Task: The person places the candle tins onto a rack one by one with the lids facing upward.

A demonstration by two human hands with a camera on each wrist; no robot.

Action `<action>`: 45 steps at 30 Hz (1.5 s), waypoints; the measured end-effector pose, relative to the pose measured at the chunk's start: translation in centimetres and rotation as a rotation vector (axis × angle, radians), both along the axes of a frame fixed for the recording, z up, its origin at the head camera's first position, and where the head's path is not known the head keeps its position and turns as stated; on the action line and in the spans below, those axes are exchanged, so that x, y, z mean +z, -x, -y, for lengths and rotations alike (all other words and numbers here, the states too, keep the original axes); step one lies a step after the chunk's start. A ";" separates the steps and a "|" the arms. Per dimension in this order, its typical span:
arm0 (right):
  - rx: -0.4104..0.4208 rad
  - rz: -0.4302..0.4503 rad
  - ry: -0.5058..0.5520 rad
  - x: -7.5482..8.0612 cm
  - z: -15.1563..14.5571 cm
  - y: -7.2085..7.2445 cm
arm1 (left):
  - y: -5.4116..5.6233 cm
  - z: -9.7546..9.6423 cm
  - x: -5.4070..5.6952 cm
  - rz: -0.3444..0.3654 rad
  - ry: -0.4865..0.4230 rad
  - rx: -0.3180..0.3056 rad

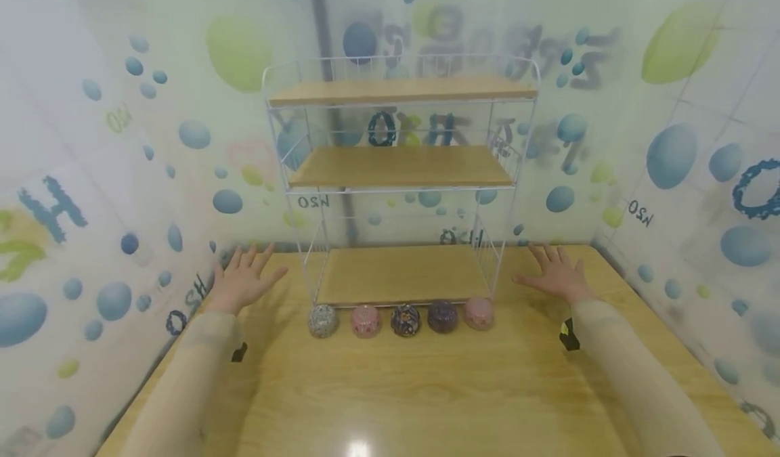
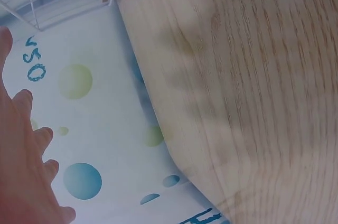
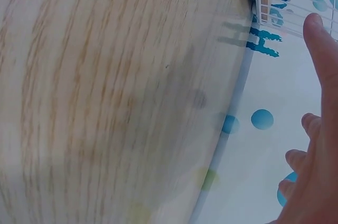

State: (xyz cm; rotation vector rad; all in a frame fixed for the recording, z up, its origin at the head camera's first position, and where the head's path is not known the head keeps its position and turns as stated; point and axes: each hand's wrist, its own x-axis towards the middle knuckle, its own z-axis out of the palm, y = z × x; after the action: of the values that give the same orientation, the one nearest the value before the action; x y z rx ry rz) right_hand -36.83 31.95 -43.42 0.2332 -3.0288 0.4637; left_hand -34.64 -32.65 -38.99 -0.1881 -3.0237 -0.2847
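My left hand is spread over the table's left side, fingers straight and holding nothing. On the right, my right hand is likewise spread with nothing in it. Between them stands a white wire rack with three wooden shelves. Along its front foot several small round tins sit in a row: a pale speckled tin, a pink tin, a dark floral tin, a dark purple tin and another pink tin. Both hands are apart from the tins. The wrist views show outstretched fingers and part of the rack.
The wooden table ends at a patterned curtain that closes off the back and both sides. The rack's top shelf and middle shelf rise above the bottom shelf.
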 end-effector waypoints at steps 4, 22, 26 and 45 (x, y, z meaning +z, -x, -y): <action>0.003 -0.002 -0.013 -0.3 -0.1 0.3 | 0.0 0.2 -0.5 -0.007 -0.006 0.010; -0.010 -0.023 -0.030 0.2 -0.3 0.2 | 0.9 -0.2 -0.6 0.021 -0.019 0.007; -0.008 -0.026 -0.030 0.5 0.1 0.2 | 1.1 -0.1 -0.5 0.020 -0.010 0.006; -0.001 -0.001 -0.016 0.6 0.5 0.5 | 0.9 -0.3 0.1 0.035 -0.017 -0.005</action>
State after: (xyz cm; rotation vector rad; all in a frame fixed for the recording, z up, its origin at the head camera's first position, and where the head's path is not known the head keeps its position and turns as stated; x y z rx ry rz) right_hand -37.37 31.48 -42.78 0.2335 -3.0329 0.4394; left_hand -35.59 -32.40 -38.94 -0.1916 -3.0550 -0.3172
